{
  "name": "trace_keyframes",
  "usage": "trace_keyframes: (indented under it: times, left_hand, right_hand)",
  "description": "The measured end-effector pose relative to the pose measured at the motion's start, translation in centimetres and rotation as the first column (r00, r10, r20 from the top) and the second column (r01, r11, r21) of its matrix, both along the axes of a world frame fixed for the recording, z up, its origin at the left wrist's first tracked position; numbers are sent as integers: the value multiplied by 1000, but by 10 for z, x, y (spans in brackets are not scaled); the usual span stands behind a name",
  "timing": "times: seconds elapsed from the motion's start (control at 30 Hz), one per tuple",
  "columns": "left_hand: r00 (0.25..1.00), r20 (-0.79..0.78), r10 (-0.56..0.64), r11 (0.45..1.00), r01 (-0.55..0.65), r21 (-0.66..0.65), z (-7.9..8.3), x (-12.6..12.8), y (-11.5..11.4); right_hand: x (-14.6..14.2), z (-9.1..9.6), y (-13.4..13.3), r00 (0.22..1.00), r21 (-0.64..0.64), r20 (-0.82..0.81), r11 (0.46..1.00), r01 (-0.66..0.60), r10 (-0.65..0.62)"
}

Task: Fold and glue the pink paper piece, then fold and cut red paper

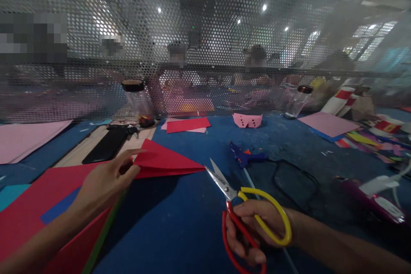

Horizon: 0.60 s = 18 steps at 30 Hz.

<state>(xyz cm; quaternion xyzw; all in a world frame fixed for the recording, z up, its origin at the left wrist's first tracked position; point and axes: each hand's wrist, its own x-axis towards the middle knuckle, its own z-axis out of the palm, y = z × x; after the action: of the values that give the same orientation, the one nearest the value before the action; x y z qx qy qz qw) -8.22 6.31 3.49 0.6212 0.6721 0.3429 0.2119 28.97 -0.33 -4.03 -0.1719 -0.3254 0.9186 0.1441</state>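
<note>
My left hand [107, 180] pinches the wide end of a folded red paper triangle [167, 163] and holds it up off the blue table [180, 222], its tip pointing right. My right hand [253, 229] grips a pair of scissors [239, 205] with one yellow and one red handle; the slightly parted steel blades point up-left toward the tip of the red triangle, a short gap away. Under my left forearm lie large red paper sheets [35, 205] with a blue sheet between them.
A blue glue gun [245, 157] with a black cord lies beyond the scissors. A black phone [107, 145], two clear jars [139, 102], a pink folded paper [247, 120], red and pink sheets [188, 124] and paper scraps at right. A perforated metal screen [205, 43] backs the table; people sit behind it.
</note>
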Motion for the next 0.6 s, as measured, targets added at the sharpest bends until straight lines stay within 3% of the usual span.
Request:
trace_keyframes:
  times: [0.03, 0.1, 0.2, 0.3, 0.4, 0.47, 0.6]
  left_hand:
    - [981, -192, 11, 1000, -7, 21, 1, -1, 0]
    - [875, -483, 6, 1000, 9, 30, 0, -5, 0]
    - [762, -647, -19, 989, 108, 98, -7, -8, 1]
    - [678, -733, -59, 920, 322, 223, -17, -5, 1]
    - [672, -702, -236, 816, 529, 232, -27, 6, 2]
    - [635, -693, -342, 770, 612, 181, -34, 14, 4]
    - [540, -762, -357, 706, 690, 158, -49, 24, 11]
  right_hand:
    - [0, 0, 0, 1000, 0, 3, 1000, -3, 3]
    - [-1, 0, 0, 1000, 0, 9, 1000, -10, 10]
    - [-1, -1, 0, 1000, -4, 26, 1000, -11, 11]
    - [-1, 0, 0, 999, 8, 37, 1000, -12, 12]
    - [-1, 1, 0, 998, 21, 54, 1000, -15, 14]
    - [-1, 1, 0, 999, 13, 46, 1000, -16, 16]
    - [-1, 0, 0, 1000, -7, 7, 1000, -29, 29]
